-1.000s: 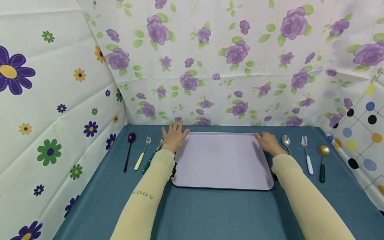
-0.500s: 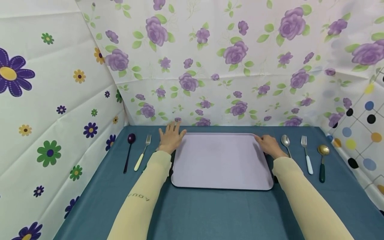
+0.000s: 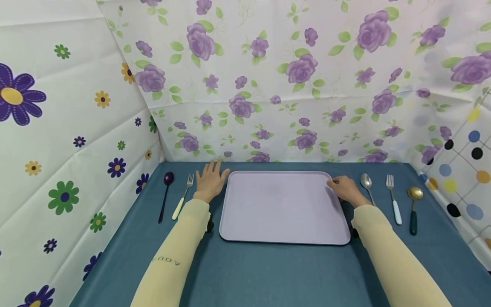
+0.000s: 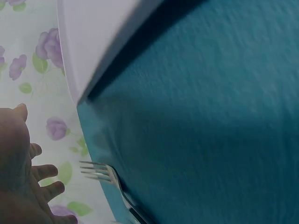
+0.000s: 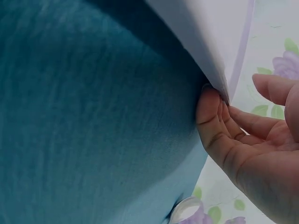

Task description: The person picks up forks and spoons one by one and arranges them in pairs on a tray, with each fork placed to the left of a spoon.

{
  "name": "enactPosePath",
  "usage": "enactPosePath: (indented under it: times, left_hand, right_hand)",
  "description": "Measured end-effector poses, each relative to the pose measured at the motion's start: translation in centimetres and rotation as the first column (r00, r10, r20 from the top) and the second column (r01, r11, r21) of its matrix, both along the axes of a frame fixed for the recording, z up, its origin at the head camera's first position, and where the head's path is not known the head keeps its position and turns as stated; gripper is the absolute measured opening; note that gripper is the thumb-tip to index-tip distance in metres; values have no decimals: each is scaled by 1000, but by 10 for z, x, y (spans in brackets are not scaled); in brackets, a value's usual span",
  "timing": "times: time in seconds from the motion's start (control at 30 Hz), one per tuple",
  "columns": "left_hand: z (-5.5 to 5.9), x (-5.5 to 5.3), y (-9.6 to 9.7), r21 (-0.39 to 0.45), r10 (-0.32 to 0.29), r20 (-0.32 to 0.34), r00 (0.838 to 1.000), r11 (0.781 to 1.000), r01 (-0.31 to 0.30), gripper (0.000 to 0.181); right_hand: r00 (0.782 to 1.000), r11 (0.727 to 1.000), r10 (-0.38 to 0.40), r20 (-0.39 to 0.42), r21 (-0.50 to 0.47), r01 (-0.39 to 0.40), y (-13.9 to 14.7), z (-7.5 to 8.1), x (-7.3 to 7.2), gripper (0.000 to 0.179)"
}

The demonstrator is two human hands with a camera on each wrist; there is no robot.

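Note:
A pale lilac rectangular tray (image 3: 284,207) lies on the blue-green cloth before me. My left hand (image 3: 210,183) is off its left side, fingers spread and holding nothing. A dark-handled fork (image 4: 119,186) shows near that hand in the left wrist view; the hand and sleeve hide it in the head view. My right hand (image 3: 344,189) is at the tray's far right corner. Its curled fingers (image 5: 212,112) hook against the rim from the outer underside, and the thumb stands apart from the rim in the right wrist view.
Left on the cloth (image 3: 268,273) lie a dark purple spoon (image 3: 166,187) and a cream-handled fork (image 3: 185,194). To the right are a silver spoon (image 3: 366,182), a white-handled fork (image 3: 394,198) and a gold, green-handled spoon (image 3: 414,204). Floral sheets (image 3: 268,85) rise behind.
My left hand has moved left, away from the tray's edge and over the dark-handled fork. The right hand has shifted slightly nearer to me along the rim; the tray looks still.

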State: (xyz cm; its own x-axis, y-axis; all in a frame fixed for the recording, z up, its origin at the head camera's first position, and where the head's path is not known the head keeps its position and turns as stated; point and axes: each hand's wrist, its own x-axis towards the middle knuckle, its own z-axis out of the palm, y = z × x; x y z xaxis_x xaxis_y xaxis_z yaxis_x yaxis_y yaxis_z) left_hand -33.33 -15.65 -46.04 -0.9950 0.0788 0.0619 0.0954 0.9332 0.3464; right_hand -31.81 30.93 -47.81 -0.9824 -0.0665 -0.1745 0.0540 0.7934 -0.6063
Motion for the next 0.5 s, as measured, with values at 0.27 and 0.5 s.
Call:
enactPosePath:
  times: [0.27,0.5]
  left_hand:
    - [-1,5,-7,1,12,25,1000,1000,-12,70]
    - [-4,6,-12,-21,13,33,999,1000,-13,70]
  right_hand:
    - [1000,1000,17,-20,-9,-17,2,-4,-3,51]
    - [1000,1000,5,-19,-8,-5,7,-6,-8,47]
